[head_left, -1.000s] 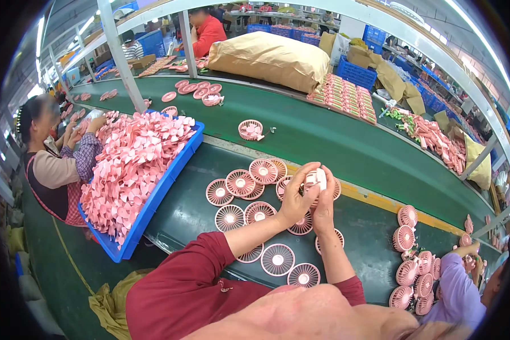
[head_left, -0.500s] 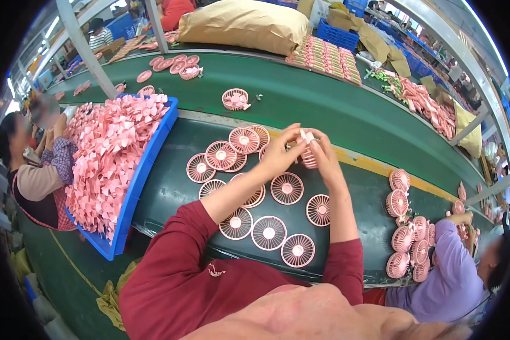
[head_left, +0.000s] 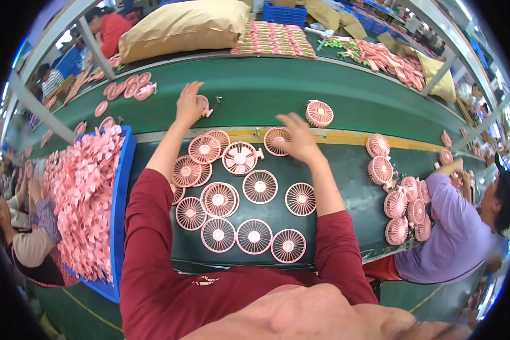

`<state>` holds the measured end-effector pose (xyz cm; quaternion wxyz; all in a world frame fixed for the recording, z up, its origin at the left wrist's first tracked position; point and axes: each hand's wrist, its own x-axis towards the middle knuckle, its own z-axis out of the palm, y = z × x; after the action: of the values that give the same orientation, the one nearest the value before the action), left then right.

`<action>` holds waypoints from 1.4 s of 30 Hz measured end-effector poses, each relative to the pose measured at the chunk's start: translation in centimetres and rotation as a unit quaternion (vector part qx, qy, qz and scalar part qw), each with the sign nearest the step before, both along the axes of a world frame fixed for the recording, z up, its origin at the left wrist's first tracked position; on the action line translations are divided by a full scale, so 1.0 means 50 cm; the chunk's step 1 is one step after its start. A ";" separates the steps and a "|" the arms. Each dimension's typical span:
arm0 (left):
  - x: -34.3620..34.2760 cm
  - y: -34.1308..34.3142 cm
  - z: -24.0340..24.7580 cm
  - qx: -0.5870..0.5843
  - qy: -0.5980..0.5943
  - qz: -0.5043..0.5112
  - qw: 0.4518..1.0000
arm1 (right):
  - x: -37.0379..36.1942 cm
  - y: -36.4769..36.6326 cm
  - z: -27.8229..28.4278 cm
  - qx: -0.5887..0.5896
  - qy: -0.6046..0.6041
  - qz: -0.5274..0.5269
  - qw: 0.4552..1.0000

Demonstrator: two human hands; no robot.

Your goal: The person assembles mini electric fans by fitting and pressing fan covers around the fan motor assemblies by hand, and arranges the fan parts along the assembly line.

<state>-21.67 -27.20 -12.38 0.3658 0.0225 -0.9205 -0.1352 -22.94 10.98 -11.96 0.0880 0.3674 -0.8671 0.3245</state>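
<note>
Head view: left hand stretched onto belt, fingers loosely touching small pink fan; grip unclear. Right hand spread, released, over grille on bench. Likely light, brittle plastic; take by rim.

Bright, even overhead light, soft shadows, strong fisheye bending at the dark rim, slight motion blur

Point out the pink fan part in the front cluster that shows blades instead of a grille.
The bladed fan, second row, just left of the right hand; every other disc shows a spoked grille.
</note>
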 end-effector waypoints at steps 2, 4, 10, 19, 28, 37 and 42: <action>-0.024 -0.023 -0.011 -0.059 -0.039 0.037 0.997 | 0.032 -0.018 0.000 0.099 -0.033 0.036 0.994; -0.038 -0.020 -0.002 0.001 -0.216 0.012 0.976 | 0.053 -0.023 0.009 0.178 0.009 0.009 0.984; -0.003 -0.045 -0.016 0.019 -0.257 0.075 0.963 | 0.035 -0.022 0.017 0.105 -0.011 0.028 0.994; 0.098 0.149 -0.005 0.436 0.046 -0.053 0.897 | 0.104 -0.048 0.084 -0.185 -0.067 0.072 0.978; 0.208 0.359 0.042 0.835 0.000 -0.308 0.457 | 0.159 -0.102 0.109 -0.175 0.092 0.084 0.977; 0.237 0.399 0.079 0.870 -0.026 -0.340 0.356 | 0.167 -0.096 0.113 -0.222 0.084 0.147 0.960; 0.240 0.374 0.078 0.856 -0.025 -0.378 0.353 | 0.166 -0.083 0.134 -0.415 -0.196 0.101 0.883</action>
<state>-9.65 -8.52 -8.48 0.0360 -0.0235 -0.2265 -0.9731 -14.63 6.82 -5.29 0.0273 0.3122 -0.6110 0.7269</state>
